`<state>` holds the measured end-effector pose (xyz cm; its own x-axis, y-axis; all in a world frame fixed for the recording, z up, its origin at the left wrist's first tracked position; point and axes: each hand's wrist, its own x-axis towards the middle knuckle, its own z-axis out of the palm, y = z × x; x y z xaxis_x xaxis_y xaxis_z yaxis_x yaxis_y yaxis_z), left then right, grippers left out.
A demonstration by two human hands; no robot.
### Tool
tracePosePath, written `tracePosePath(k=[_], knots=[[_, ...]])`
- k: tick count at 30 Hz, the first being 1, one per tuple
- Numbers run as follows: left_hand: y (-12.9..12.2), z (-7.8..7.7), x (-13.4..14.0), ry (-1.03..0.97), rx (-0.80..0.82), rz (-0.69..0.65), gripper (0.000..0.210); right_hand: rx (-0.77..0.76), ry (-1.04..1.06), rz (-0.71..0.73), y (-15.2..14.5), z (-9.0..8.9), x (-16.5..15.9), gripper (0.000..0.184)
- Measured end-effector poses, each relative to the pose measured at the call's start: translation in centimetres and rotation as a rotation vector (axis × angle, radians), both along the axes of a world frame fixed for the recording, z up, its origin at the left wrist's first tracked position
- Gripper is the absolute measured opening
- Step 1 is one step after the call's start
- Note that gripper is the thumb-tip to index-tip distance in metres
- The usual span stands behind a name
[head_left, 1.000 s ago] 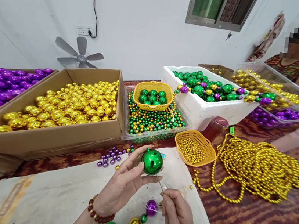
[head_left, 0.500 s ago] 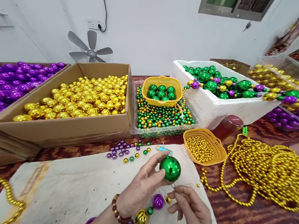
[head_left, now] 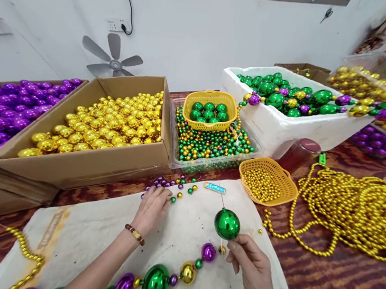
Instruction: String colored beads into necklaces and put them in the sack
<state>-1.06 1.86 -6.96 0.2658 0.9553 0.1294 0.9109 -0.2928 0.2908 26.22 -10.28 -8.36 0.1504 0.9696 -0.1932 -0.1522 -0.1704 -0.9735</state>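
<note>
left hand [head_left: 151, 208] — bare | brown-and-gold bead bracelet [head_left: 136, 235] | right hand [head_left: 250, 266] — bare

Green ball [head_left: 226, 224] in the right grip [head_left: 251, 263]

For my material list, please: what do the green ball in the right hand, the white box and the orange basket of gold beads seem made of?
Green ball: probably plastic, mirror-glossy, with bright reflections; hardness is unclear.
White box: likely foam, matt, with thick walls.
Orange basket: apparently moulded plastic, smooth, with regular small holes.
</note>
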Motion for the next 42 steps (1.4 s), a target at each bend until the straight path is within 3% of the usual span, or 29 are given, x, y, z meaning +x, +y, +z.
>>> tracePosePath(k=[5, 9, 15, 24, 28, 30, 34, 36, 42], knots=[[-0.5, -1.0, 0.5, 0.150, 0.053, -0.040, 0.018, 0.020, -0.046, 0.022, 0.1, -0.4, -0.1, 0.021], [0.1, -0.7, 0.4, 0.142, 0.089, 0.032, 0.020, 0.008, -0.053, 0.024, 0.1, -0.1, -0.2, 0.022], [2.4, 0.0, 1.1, 0.054, 0.040, 0.048, 0.021, -0.010, -0.034, 0.018, 0.2, 0.3, -1.0, 0.023], [4.7, -0.5, 2.9, -0.210, -0.052, 0.052, 0.009, 0.008, -0.064, 0.056, 0.2, 0.3, -1.0, 0.023], [4.1, 0.5, 2.9, -0.410, -0.108, 0.091, 0.011, 0.033, -0.124, 0.067, 0.3, 0.5, -0.9, 0.023], [3.0, 1.5, 3.3, -0.611, -0.193, 0.099, 0.020, 0.064, -0.159, 0.101, 0.5, 0.7, -0.9, 0.022], [0.3, 3.9, 4.6, -1.481, -0.648, 0.089, 0.026, 0.137, -0.246, 0.184, 0.6, 1.3, -0.9, 0.022], [-0.7, 4.9, 5.3, -1.746, -0.798, 0.084, 0.023, 0.160, -0.293, 0.219, 0.6, 1.6, -0.9, 0.022], [-1.3, 5.9, 6.0, -1.874, -0.830, 0.080, 0.027, 0.186, -0.358, 0.260, 0.3, 2.2, -0.8, 0.022]])
